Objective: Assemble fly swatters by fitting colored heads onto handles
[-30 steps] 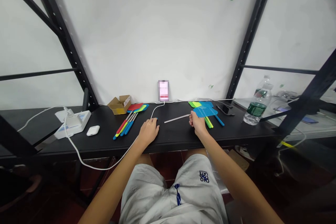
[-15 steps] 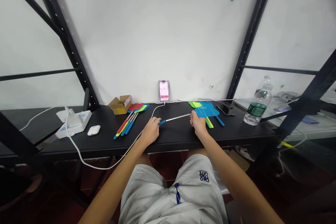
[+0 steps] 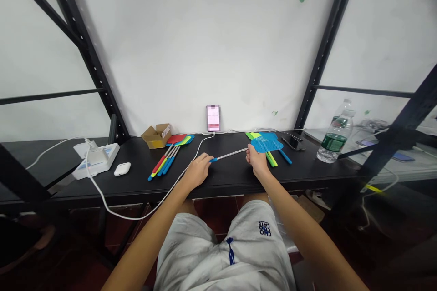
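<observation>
Between my two hands a blue fly swatter [image 3: 232,153] with a silver metal rod is stretched out sideways, just above the black table. My left hand [image 3: 199,169] is closed around its blue handle. At the other end my right hand [image 3: 255,158] grips the rod just below the blue mesh head. Beyond my right hand lie more fly swatters [image 3: 272,159], green and blue, their heads partly hidden by the held one. Several fly swatters [image 3: 168,158] with red, yellow and blue handles rest in a row to the left.
An open cardboard box [image 3: 155,138] stands behind the left swatters. A phone [image 3: 213,118] with a white cable leans on the wall. Farther left are a white earbud case [image 3: 122,169] and a power strip [image 3: 99,159]. On the right are a dark phone [image 3: 293,142] and water bottles [image 3: 334,141].
The held swatter has shifted slightly left at its head end, with my right hand. My left hand has slid slightly right along the handle, so less blue shows.
</observation>
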Demonstrator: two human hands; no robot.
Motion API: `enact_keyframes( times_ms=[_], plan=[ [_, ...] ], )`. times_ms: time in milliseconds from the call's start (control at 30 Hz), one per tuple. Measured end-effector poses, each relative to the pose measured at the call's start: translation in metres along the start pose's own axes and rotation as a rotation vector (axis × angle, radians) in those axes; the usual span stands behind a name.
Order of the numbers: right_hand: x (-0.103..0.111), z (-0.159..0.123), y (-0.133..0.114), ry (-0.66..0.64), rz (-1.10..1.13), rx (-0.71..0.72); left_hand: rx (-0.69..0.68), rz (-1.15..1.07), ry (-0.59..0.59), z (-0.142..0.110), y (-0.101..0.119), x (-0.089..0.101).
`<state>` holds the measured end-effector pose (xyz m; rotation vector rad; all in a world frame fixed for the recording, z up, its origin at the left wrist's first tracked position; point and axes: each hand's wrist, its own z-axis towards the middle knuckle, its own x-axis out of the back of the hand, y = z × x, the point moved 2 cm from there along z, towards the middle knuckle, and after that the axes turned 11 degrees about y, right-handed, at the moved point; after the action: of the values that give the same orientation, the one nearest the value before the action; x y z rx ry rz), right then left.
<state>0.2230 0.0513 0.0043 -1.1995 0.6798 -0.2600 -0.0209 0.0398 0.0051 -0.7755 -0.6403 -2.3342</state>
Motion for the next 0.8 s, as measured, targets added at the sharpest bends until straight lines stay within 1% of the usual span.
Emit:
enact_keyframes(
  times_ms=[167,333,433,500,567,700,733,800],
  plan=[
    [-0.006,-0.011,-0.004,-0.18,-0.055,-0.068,-0.008,-0.064,-0.009,-0.001,0.014,-0.001],
    [-0.01,-0.015,0.003,-0.318,-0.078,-0.132,0.003,-0.047,-0.06,0.001,0.025,-0.002],
    [-0.009,-0.013,0.007,-0.343,-0.103,-0.152,0.051,-0.052,-0.079,0.003,0.029,0.0],
    [-0.008,-0.012,0.008,-0.342,-0.099,-0.156,0.102,-0.122,-0.105,0.005,0.032,0.002],
    [-0.008,-0.012,0.008,-0.349,-0.098,-0.158,0.167,-0.265,-0.184,0.006,0.035,0.003],
    [-0.009,-0.013,0.008,-0.424,-0.111,-0.157,0.376,-0.584,-0.423,0.004,0.041,0.0],
    [-0.009,-0.013,0.009,-0.446,-0.112,-0.155,0.429,-0.633,-0.458,0.004,0.041,-0.001],
    [-0.008,-0.013,0.01,-0.473,-0.113,-0.154,0.5,-0.694,-0.482,0.004,0.041,-0.003]
  ],
)
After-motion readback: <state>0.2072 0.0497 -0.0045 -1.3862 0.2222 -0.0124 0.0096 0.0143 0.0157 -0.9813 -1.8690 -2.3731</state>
